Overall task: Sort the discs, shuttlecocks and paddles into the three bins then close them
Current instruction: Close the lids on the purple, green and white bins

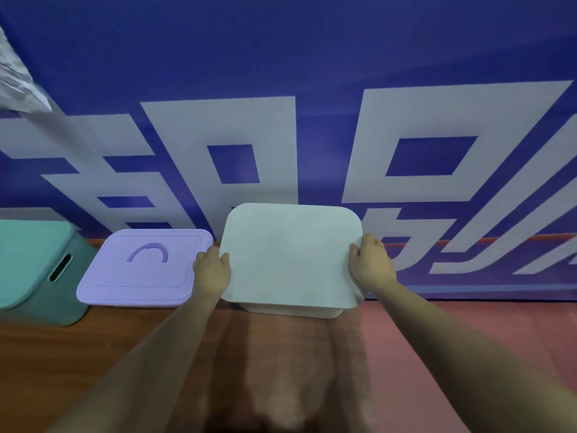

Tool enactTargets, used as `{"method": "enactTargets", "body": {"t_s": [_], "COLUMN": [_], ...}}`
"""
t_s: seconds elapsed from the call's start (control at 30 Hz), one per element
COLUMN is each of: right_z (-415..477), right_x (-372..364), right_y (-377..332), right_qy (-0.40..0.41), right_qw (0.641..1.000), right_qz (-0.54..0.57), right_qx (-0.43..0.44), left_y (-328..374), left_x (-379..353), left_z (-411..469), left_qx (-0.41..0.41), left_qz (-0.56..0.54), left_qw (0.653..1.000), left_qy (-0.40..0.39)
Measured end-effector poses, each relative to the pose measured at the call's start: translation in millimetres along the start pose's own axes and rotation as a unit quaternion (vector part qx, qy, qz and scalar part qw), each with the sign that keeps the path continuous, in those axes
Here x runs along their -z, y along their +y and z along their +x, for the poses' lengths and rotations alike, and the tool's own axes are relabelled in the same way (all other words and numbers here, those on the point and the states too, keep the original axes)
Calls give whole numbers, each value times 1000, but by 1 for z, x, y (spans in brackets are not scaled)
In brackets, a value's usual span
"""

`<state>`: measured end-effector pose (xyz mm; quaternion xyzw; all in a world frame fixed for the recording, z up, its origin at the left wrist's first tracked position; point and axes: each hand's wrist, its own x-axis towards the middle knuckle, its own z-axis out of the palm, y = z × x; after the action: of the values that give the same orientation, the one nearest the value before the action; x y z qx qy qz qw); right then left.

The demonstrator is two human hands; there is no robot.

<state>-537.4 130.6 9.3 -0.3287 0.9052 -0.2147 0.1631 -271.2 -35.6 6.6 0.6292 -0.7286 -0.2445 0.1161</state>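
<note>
At centre, a white lid (290, 254) covers the white bin (293, 310), whose near wall shows below it. The hands are apart: the left hand (212, 270) grips the lid's left edge and the right hand (370, 264) its right edge. Left of it on the table (93, 354) stand a lidded purple bin (140, 270) and a teal bin (37, 276).

Matt plastic white lid (290, 254), smooth lilac plastic lid (143, 267), wood-grain floor (93, 354).
</note>
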Motion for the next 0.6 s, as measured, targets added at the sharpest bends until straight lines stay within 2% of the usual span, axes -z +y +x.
{"method": "enactTargets", "body": {"t_s": [0.23,0.47,0.6], "right_z": [3,9,15], "right_x": [-12,-20,-24], "right_y": [3,-4,-6], "right_qy": [-15,-2,8], "right_qw": [1000,999,999], "right_qz": [8,4,6], "right_qx": [-23,-34,-50], "left_y": [-2,-8,0], "left_x": [-6,-2,-10], "left_z": [15,28,37], "left_qx": [17,29,-5], "left_qz": [-13,-49,-17], "left_qw": [1000,993,998], "left_qy": [-17,-100,-65]}}
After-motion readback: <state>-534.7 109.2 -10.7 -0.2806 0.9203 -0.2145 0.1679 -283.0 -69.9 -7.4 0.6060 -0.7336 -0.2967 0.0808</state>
